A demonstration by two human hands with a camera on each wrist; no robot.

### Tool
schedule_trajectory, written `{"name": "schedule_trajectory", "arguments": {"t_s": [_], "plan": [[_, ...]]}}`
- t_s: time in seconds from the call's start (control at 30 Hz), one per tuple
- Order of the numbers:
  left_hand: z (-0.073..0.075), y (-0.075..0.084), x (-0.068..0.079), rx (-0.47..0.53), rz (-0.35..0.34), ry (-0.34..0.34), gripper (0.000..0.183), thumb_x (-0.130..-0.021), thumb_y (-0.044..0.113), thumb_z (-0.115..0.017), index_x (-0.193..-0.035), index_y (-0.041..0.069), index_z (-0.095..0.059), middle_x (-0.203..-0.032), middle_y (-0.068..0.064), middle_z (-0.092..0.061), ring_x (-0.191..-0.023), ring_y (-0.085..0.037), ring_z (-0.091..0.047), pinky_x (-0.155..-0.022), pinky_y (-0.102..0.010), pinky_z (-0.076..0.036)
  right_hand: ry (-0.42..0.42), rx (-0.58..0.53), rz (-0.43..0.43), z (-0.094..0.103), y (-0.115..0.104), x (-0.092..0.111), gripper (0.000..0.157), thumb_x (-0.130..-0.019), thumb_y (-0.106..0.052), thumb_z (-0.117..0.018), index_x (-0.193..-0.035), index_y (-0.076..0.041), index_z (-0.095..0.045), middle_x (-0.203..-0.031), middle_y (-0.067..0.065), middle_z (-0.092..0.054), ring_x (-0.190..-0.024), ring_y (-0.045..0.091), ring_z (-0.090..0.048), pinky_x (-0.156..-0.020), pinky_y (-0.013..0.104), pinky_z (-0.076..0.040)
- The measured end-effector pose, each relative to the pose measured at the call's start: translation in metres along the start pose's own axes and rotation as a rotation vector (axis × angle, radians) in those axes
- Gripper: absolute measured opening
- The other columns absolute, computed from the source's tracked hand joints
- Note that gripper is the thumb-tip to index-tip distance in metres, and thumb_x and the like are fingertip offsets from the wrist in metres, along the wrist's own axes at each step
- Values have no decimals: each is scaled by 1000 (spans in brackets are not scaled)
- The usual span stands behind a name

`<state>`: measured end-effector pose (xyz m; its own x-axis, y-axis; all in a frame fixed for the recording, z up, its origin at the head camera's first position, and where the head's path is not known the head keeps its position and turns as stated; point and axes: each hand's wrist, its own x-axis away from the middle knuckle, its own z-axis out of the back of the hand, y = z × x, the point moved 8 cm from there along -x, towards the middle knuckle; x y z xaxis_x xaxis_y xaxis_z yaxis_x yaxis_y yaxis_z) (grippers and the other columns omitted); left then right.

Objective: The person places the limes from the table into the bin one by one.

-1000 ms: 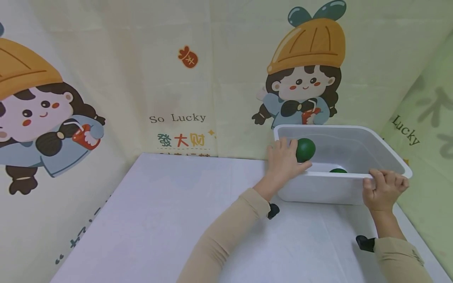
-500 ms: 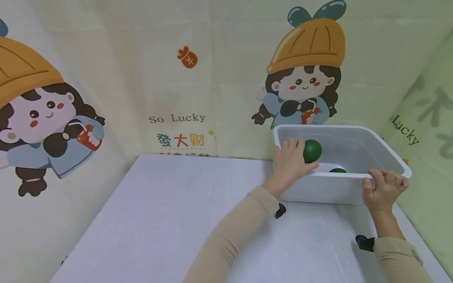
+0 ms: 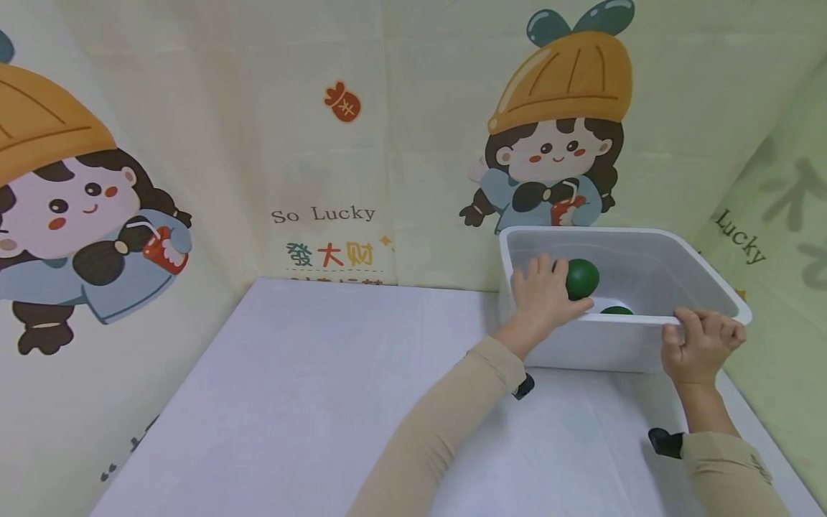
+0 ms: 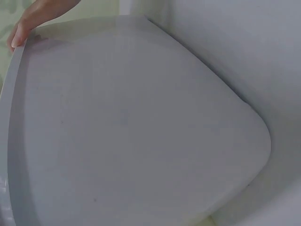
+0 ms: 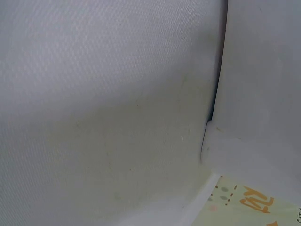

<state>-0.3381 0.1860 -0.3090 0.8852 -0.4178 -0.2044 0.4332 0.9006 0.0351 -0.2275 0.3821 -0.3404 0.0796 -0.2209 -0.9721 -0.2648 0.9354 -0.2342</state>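
In the head view my left hand (image 3: 544, 296) holds a smooth dark green ball-like object (image 3: 583, 278) over the left part of a white plastic bin (image 3: 607, 347). Its thumb lies under the object's near side, and the other fingers are up along its left. My right hand (image 3: 703, 349) grips the bin's near rim at the right corner, fingers curled over the edge. That hand (image 4: 41, 17) also shows at the upper left of the left wrist view. Inside the bin, a second green object (image 3: 617, 311) is mostly hidden behind the near wall.
The bin stands at the far right of a table with a white cloth (image 3: 323, 388), against a cream backdrop (image 3: 426, 143) printed with cartoon figures. Black wrist devices (image 3: 667, 443) sit by both sleeves. In the right wrist view, the bin's wall (image 5: 263, 94) fills the right side.
My left hand has moved right and slightly down with the green ball-like object, farther in over the bin. The right hand and the bin have stayed in place.
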Motion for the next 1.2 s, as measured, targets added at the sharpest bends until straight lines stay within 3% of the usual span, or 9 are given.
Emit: {"name": "schedule_trajectory", "arguments": {"t_s": [0.43,1.2], "plan": [[-2,10,-12,21,-6,-34,71,-75,75,-39,-131,31,-36,-122,7,-38,-111,-9,-33,-91,-35,-32,-17,-11,-9,0,-20,-14,66,-84,-63,-35,-76,1,-49,-77,23,-40,-77,44,-32,-83,58,-17],[-5,23,-18,45,3,-92,69,-72,77,-41,-125,32,-40,-112,9,-40,-102,-7,-35,-88,-33,-33,-48,18,-27,-2,-20,-18,65,-85,-62,-33,-77,1,-50,-78,23,-40,-78,44,-32,-83,58,-17]]}}
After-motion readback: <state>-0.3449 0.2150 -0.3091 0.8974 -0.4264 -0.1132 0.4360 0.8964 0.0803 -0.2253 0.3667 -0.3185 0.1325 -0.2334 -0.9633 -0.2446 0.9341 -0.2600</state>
